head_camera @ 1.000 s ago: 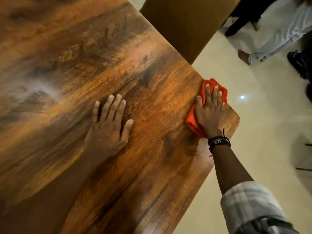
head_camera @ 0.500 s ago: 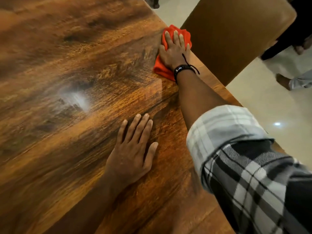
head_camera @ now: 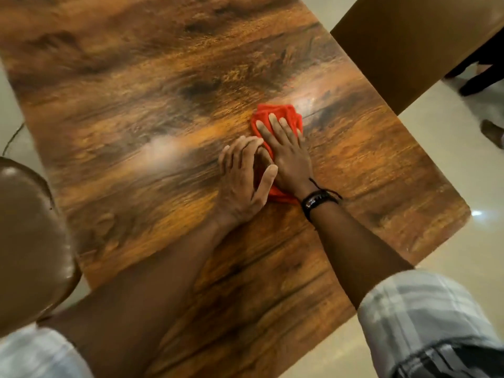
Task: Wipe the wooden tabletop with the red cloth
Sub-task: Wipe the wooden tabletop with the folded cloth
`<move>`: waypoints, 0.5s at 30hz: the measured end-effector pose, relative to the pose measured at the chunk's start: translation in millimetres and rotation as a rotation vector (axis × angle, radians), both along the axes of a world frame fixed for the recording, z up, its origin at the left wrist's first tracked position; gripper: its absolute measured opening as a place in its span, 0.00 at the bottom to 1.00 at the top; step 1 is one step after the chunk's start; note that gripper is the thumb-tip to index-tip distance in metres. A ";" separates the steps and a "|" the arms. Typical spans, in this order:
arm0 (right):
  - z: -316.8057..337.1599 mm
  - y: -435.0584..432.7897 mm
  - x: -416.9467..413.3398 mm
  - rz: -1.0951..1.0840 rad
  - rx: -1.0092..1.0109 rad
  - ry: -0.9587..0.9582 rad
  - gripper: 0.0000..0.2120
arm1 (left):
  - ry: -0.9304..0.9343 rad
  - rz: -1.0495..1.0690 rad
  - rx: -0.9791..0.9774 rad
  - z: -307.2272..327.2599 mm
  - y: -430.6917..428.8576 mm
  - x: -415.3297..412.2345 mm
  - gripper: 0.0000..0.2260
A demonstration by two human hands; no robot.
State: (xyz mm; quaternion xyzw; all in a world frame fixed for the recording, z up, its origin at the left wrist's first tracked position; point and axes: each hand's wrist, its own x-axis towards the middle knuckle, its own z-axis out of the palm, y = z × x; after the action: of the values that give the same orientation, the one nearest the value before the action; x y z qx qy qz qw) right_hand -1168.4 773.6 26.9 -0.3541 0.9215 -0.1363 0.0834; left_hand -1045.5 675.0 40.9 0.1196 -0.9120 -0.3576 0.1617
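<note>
**Both hands meet at the red cloth in the middle of the table**

I see the red cloth [head_camera: 275,118] lying bunched on the wooden tabletop [head_camera: 163,91], near the middle of the board and a little toward the right long edge. My right hand [head_camera: 286,154] lies flat on top of it, palm down, fingers stretched forward and slightly spread, so the cloth shows beyond the fingertips and again under the wrist. A dark wristband [head_camera: 317,201] with loose cords sits on this wrist.

My left hand [head_camera: 242,178] rests just beside it on the wood, touching the right one. Its fingers are curled a little and close together, and its thumb lies across the base of the right hand. I cannot tell if it grips the cloth.

Two pale glossy reflections show on the wood. A brown chair [head_camera: 403,50] stands at the far right edge, another rounded seat [head_camera: 30,236] at the left. Both rolled plaid sleeves [head_camera: 420,317] are visible at the bottom.
</note>
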 end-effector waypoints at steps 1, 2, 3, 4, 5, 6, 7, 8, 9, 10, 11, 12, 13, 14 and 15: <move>0.3 2.7 24.8 -0.013 -0.006 -0.004 0.28 | -0.002 0.021 0.023 4.0 0.0 27.9 0.25; 0.6 4.4 49.1 -0.025 -0.017 -0.004 0.28 | -0.006 0.024 0.021 7.2 0.5 58.7 0.24; 0.9 2.5 74.3 -0.036 -0.029 0.001 0.28 | -0.014 0.019 0.018 10.3 -1.1 93.6 0.23; 0.8 -1.3 98.3 -0.050 -0.036 0.008 0.29 | -0.026 0.008 0.032 11.8 -3.6 129.0 0.23; -1.1 -5.4 120.0 -0.070 -0.039 0.015 0.29 | -0.036 -0.001 0.059 12.3 -6.4 160.8 0.22; -1.3 -12.9 146.0 -0.082 -0.045 0.022 0.29 | -0.046 0.004 0.085 13.5 -11.6 195.7 0.22; -1.1 -21.1 171.2 -0.083 -0.053 0.025 0.29 | -0.050 0.021 0.096 13.0 -17.0 227.3 0.21; 0.2 -30.2 199.1 -0.071 -0.062 0.023 0.29 | -0.054 0.052 0.098 12.7 -22.8 259.6 0.21; 0.8 -38.4 227.5 -0.051 -0.071 0.016 0.29 | -0.061 0.089 0.100 11.3 -28.2 290.7 0.21; -0.4 -44.0 252.5 -0.036 -0.080 0.011 0.29 | -0.079 0.124 0.113 9.3 -32.3 316.5 0.22; -0.3 -50.2 280.4 -0.018 -0.087 0.017 0.29 | -0.100 0.156 0.125 7.2 -37.7 344.5 0.23; -0.6 -55.0 305.6 -0.005 -0.090 0.022 0.28 | -0.129 0.177 0.123 4.8 -43.3 369.0 0.24; -1.2 -59.8 329.8 0.004 -0.098 0.022 0.28 | -0.156 0.192 0.113 2.7 -50.3 392.9 0.24; -1.7 -64.2 351.6 0.013 -0.101 0.014 0.27 | -0.186 0.205 0.111 0.7 -57.0 414.1 0.25; -3.3 -67.0 368.8 0.015 -0.104 -0.003 0.27 | -0.214 0.210 0.120 -0.7 -62.3 430.4 0.26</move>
State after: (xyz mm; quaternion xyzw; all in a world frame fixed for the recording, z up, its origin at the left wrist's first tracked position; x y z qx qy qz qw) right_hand -799.7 706.5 23.7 -0.3646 0.9103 -0.1839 0.0673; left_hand -615.2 612.7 40.2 0.2613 -0.8834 -0.3778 0.0925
